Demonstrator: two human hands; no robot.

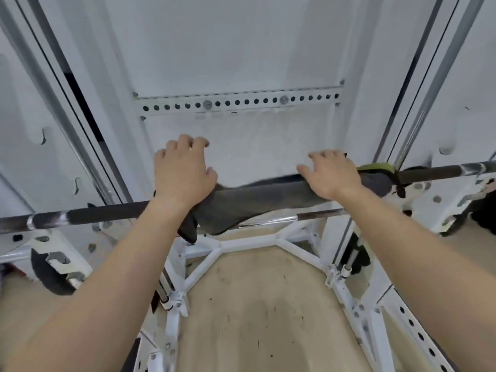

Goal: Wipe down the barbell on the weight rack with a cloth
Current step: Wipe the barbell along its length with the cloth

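Note:
A dark barbell runs across the view, resting on the white weight rack. A dark grey cloth with a yellow-green edge lies draped over the bar's middle. My left hand presses palm-down on the cloth's left end, fingers spread and lifted. My right hand lies flat on the cloth's right part, fingers apart. The bar under the cloth is hidden; a shiny stretch shows just below it.
White rack uprights with steel guide rods rise at left and right. A black weight plate hangs low at left. White base braces cross the tan floor beneath the bar.

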